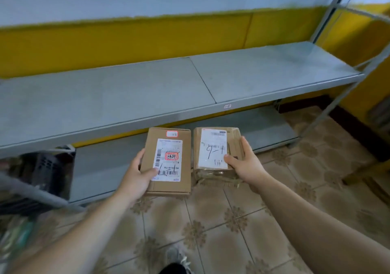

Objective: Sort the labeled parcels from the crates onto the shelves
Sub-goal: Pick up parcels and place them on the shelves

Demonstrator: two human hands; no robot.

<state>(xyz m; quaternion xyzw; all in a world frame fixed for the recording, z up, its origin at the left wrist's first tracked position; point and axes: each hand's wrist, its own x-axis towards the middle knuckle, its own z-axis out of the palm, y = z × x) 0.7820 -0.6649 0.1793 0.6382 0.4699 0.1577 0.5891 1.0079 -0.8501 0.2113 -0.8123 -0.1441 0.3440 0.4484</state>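
Note:
I hold two brown cardboard parcels side by side above the tiled floor, in front of the grey metal shelves. My left hand (138, 173) grips the flat left parcel (173, 145) by its left edge, thumb on its white barcode label. My right hand (245, 164) grips the right parcel (213, 134), which is wrapped in tape and bears a white label with handwritten "1-6"; the thumb lies on that label. Both parcels hang level with the lower shelf (99, 168), below the front edge of the upper shelf (105, 98).
A small tag (227, 106) sticks to the upper shelf's front edge. A dark plastic crate (45, 168) stands at the left under the shelf. A shelf upright (335, 102) rises at the right. Yellow wall runs behind. My shoe (176, 259) shows at the bottom.

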